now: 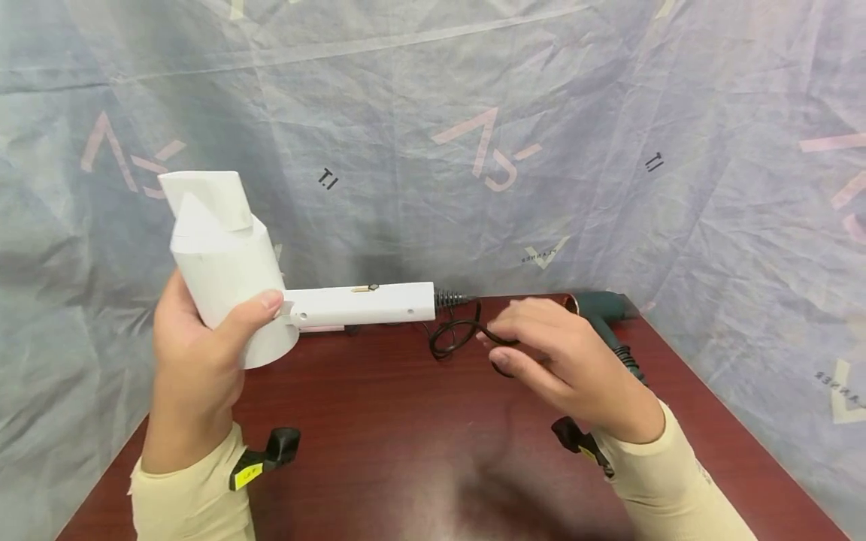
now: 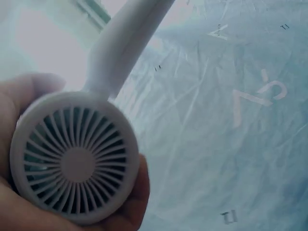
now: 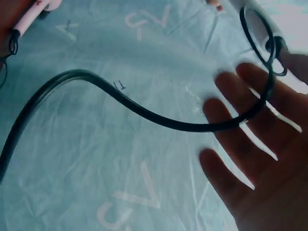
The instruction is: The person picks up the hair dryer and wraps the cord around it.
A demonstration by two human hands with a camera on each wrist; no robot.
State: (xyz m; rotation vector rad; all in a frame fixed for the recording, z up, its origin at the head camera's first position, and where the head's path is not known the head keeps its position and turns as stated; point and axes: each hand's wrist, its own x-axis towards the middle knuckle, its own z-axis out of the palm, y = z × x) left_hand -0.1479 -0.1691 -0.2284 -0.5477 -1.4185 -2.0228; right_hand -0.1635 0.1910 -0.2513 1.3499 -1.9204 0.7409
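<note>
My left hand (image 1: 203, 338) grips a white hair dryer (image 1: 358, 304) round its barrel, thumb across the near side, the flat nozzle pointing up. Its handle stretches to the right, level above the table. In the left wrist view the slatted round rear grille (image 2: 77, 163) faces the camera, with fingers around the rim. A black cord (image 1: 453, 346) runs from the handle's end in loops to my right hand (image 1: 568, 361). Seen from the right wrist, the cord (image 3: 168, 122) passes across the fingers (image 3: 231, 144), which are spread and fairly straight.
At the table's back right lies a dark green hair dryer (image 1: 602, 304), its cord wound round the handle. Something pink (image 1: 321, 328) is partly hidden behind the white handle. The dark red table (image 1: 379, 436) meets grey printed sheeting (image 1: 406, 150) at the back and sides.
</note>
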